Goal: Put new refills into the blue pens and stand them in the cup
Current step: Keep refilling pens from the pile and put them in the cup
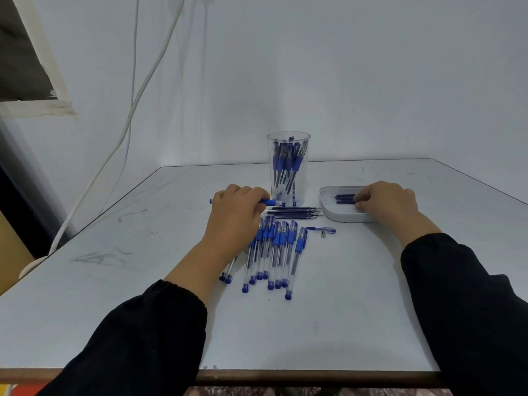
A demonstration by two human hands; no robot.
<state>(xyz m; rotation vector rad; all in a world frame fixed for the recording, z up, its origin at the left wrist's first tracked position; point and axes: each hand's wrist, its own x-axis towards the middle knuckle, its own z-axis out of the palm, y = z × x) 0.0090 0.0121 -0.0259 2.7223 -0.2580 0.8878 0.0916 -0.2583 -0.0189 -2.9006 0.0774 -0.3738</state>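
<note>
1. Nearest me, toward the front edge of the desk (114, 295), lies a row of blue pens (274, 252) waiting for refills. I count about eleven, though my left wrist covers part of the row, so the number is rough.
2. Just beyond them, a loose pen cap (323, 230) and a small grey tip lie on the desk by themselves.
3. My left hand (237, 212) is curled round one opened pen (267, 202), held level just above the desk.
4. Between that pen and the row lies a bundle of loose refills (294, 212), roughly six; I judge these the old ones.
5. My right hand (385, 202) reaches into the white tray (324, 201), its fingers bent onto the new refills (344, 198); about three show, and I cannot tell whether one is pinched yet.
6. Farthest, mid-desk, stands the clear cup (288, 167) with perhaps six finished pens, too crowded to count surely. I judge the job about a third done.
</note>
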